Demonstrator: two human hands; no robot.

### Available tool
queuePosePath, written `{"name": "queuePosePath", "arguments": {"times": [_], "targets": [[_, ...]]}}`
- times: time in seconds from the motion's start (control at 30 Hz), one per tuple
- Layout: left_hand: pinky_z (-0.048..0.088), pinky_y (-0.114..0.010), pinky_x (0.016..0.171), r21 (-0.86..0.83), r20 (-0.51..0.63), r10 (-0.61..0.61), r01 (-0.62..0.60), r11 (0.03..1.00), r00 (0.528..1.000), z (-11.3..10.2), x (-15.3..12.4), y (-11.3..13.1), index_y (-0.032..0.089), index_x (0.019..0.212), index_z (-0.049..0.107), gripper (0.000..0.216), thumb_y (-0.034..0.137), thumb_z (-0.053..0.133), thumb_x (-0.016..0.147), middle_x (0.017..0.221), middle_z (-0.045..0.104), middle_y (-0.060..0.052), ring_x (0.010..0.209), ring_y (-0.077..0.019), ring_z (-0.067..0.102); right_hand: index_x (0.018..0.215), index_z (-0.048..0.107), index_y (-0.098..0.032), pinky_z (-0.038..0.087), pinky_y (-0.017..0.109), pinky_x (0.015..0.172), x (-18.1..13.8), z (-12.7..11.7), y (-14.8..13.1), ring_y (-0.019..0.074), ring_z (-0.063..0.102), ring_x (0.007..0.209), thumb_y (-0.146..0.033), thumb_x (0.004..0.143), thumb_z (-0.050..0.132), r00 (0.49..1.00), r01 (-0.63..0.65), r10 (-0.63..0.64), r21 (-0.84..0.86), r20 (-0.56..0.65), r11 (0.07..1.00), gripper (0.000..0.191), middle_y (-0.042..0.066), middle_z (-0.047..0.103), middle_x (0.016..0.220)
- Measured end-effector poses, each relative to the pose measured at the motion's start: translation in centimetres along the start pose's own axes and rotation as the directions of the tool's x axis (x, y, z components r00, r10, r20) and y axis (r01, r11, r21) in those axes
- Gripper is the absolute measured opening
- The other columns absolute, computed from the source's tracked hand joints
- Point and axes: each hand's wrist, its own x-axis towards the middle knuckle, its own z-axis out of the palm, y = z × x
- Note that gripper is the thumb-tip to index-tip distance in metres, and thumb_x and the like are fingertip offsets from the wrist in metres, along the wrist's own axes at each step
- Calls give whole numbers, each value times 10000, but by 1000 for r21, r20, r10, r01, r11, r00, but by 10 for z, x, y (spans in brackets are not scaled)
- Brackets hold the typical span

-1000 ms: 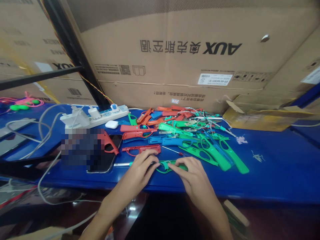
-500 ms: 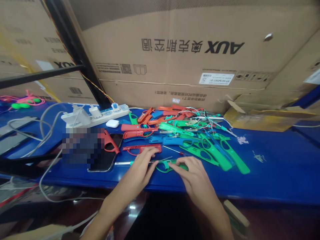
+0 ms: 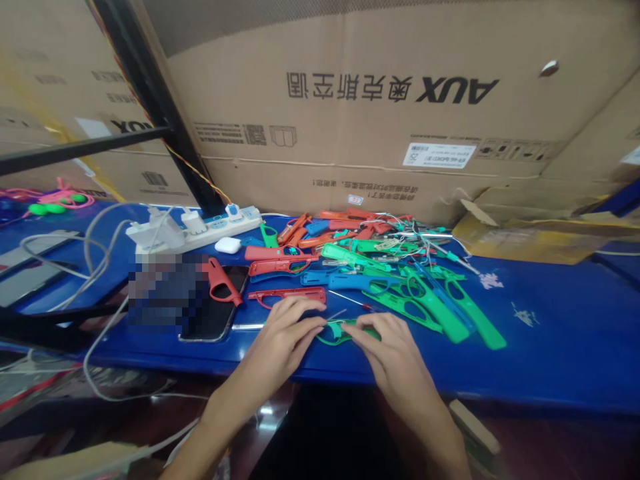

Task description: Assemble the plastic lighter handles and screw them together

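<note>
A green long-nosed lighter (image 3: 331,340) lies on the blue table near its front edge, its metal tube (image 3: 246,327) pointing left. My left hand (image 3: 285,337) is closed over its front part, thumb and fingers pinched near the trigger. At the handle end, my right hand (image 3: 393,343) presses its fingertips on the green body. A thin wire or rod sticks up between the hands. Just behind my left fingers rests a red lighter shell half (image 3: 285,295). A slim metal rod with a dark red end (image 3: 349,300) lies behind the lighter. What my fingertips touch inside the lighter is hidden.
Green, blue and red lighter shells (image 3: 435,300) and wired parts are heaped behind my hands. To the left are a phone (image 3: 215,323) with a red shell on it, a white earbud case (image 3: 227,245) and a power strip (image 3: 220,230). Large cardboard boxes (image 3: 360,127) stand behind.
My left hand has shifted slightly right along the lighter, and its fingertips now sit closer to the right hand. The whole view has moved a little.
</note>
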Motion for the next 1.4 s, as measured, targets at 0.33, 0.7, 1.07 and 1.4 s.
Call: {"name": "queuePosePath", "arguments": {"times": [0.33, 0.7, 1.07, 1.4], "targets": [[433, -424, 955, 47, 22, -47, 46, 998, 999, 1, 18, -3, 222, 907, 708, 107, 221, 644, 992, 1167, 738, -23, 1096, -237, 630, 1155, 686, -238, 466, 396, 931, 2, 1, -1, 225, 629, 1026, -189, 1037, 548, 997, -55, 57, 53, -43, 997, 189, 53, 727, 1109], [427, -411, 925, -24, 59, -63, 65, 998, 996, 2, 23, -9, 238, 906, 720, 132, 266, 634, 1003, 1085, 747, -12, 1039, -223, 639, 1075, 715, -253, 449, 401, 934, 2, -1, 0, 230, 610, 1047, -175, 1035, 544, 997, -64, 66, 81, -25, 995, 192, 46, 718, 1112], [467, -359, 822, 34, 38, -13, 12, 999, 999, 7, 21, -8, 218, 985, 708, 156, 258, 568, 1040, 994, 751, -25, 925, -205, 665, 1088, 704, -248, 477, 387, 930, 3, -3, 0, 219, 629, 1045, -195, 1044, 526, 998, -59, 60, 71, -10, 996, 190, 50, 730, 1121], [550, -387, 888, -106, -28, -77, 74, 992, 997, 3, 17, -13, 222, 1068, 710, 115, 274, 632, 1001, 1035, 783, -51, 980, -221, 720, 1387, 639, -380, 478, 407, 915, 1, 4, 6, 219, 584, 1032, -17, 986, 439, 999, 46, -46, -70, -3, 996, 577, 63, 669, 1127]]}}
